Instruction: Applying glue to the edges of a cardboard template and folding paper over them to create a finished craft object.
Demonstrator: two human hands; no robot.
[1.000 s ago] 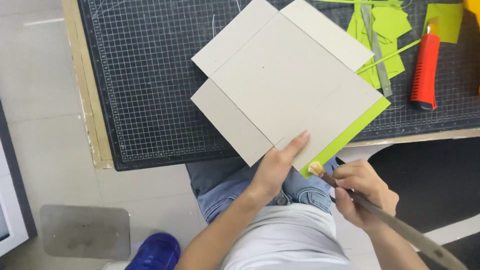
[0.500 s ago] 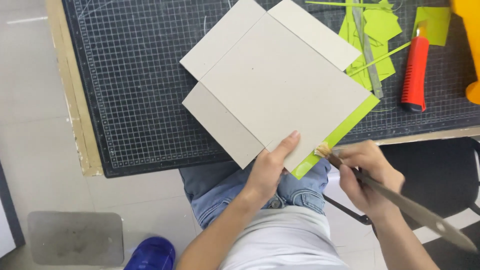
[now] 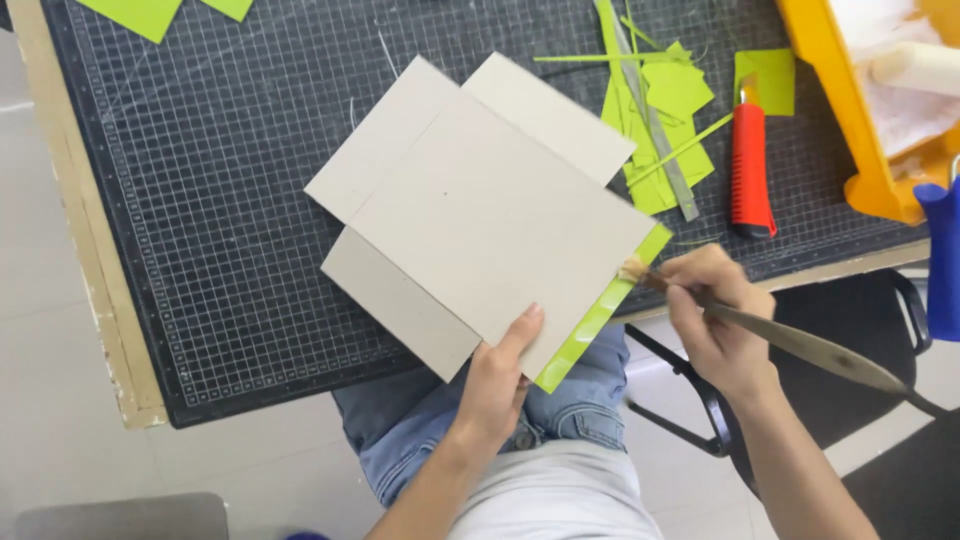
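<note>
Where the grey cardboard piece [image 3: 480, 215] lies tilted on the dark gridded cutting mat [image 3: 220, 200], its near corner juts past the table's edge over the person's lap, and a strip of lime-green paper [image 3: 603, 308] shows along its lower right edge, glossy as if wet. The board has narrower flaps on its upper and left sides. The left hand [image 3: 497, 385] steadies the near corner, the thumb lying on top of the board and the other fingers tucked beneath it, so the hand is pinched on the cardboard. The right hand [image 3: 715, 325] has its fingers closed around a brush [image 3: 760, 330] with a long, dark, tapering handle that runs off toward the lower right; its pale bristle tip touches the green strip near the board's right corner. Just beyond the board, on the mat, lie lime-green paper scraps [image 3: 665, 120] with a metal ruler [image 3: 650, 120] set across them, and beside these a red utility knife [image 3: 750, 170]. A yellow tray [image 3: 850, 110] sits at the table's right end, holding something pale that cannot be made out, and a blue object [image 3: 940, 260] stands at the right edge of the view. More green pieces [image 3: 150, 12] rest at the mat's far left corner. Below the table are the person's jeans [image 3: 440, 430] and a black chair frame [image 3: 700, 400].
</note>
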